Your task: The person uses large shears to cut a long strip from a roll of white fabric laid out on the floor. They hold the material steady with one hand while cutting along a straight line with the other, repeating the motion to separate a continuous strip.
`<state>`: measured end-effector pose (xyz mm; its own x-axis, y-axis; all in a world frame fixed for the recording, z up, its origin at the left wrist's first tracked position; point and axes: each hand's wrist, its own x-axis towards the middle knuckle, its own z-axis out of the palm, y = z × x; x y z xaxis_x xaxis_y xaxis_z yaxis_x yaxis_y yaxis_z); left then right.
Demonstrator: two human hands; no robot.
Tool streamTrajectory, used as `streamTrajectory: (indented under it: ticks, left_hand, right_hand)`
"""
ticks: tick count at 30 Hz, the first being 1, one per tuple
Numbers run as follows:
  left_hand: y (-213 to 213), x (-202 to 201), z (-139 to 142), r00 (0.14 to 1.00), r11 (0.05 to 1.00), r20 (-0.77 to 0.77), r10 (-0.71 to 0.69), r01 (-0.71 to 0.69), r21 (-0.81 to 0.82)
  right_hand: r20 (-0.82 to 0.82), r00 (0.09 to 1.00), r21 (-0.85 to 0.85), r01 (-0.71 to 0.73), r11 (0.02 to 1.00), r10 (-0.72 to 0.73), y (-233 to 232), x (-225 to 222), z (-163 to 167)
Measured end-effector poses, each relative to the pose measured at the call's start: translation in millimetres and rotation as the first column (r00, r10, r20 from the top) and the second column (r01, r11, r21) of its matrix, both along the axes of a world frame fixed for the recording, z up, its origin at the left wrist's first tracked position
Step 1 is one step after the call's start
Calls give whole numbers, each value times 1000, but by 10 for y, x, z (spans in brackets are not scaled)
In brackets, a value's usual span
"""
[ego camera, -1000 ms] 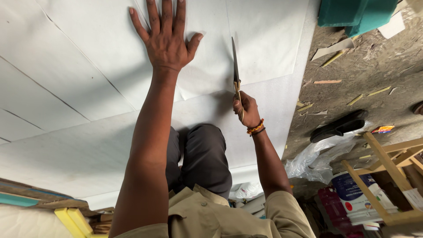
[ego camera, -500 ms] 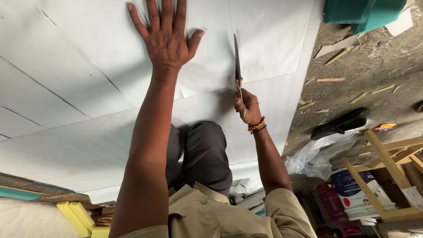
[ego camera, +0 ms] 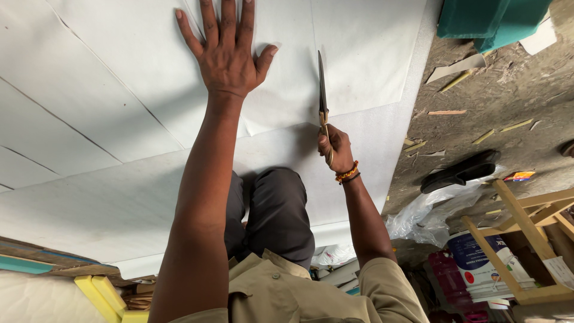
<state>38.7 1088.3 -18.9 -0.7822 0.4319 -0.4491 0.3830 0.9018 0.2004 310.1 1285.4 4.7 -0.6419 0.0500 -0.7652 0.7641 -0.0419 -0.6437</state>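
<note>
Right hand point(ego camera: 335, 148) closed tight around the handles of a pair of scissors point(ego camera: 323, 98), fingers curled through the loops, thumb on top. Blades point away from the person, look nearly closed together, thin dark line on the sheet; can't tell if any paper is between them. Beaded orange band on the right wrist.

Left hand point(ego camera: 227, 51) flat and wide open, fingers spread, palm pressed down on the white sheet point(ego camera: 119, 78), holding nothing. It sits just left of the scissors, thumb reaching toward the blades but not touching.

White sheet is big, covers most of the floor ahead, several layers overlapping, straight edges and long thin dark crease or cut lines running diagonal. One upper layer's edge ends right at the scissors hand. Surface smooth, slight wrinkle near the left thumb.

Person's knee in dark trousers point(ego camera: 278, 215) rests on the sheet between both arms.

Right of the sheet: dirt floor with scraps, a black shoe point(ego camera: 460, 171), clear plastic bag point(ego camera: 418, 218), wooden frame point(ego camera: 526, 239).
</note>
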Motion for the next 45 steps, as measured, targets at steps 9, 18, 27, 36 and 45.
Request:
streamTrajectory:
  ticks: [9, 18, 27, 36, 45]
  left_hand:
    - [143, -195, 257, 969, 987, 244, 40, 1, -163]
    - [130, -196, 248, 996, 986, 85, -36, 49, -159]
    - [85, -173, 220, 992, 997, 125, 10, -1, -75]
    - [75, -196, 239, 976, 995, 215, 24, -3, -100]
    - [19, -114, 132, 973, 998, 229, 43, -31, -55]
  right_hand:
    - [152, 988, 136, -47, 990, 26, -48, -125, 28]
    - [-15, 998, 92, -61, 994, 62, -22, -273, 141]
    - [-1, 997, 119, -71, 990, 72, 19, -706, 124]
    - [113, 992, 206, -71, 976, 49, -33, -735, 88]
    - [53, 996, 69, -82, 994, 78, -14, -554, 170]
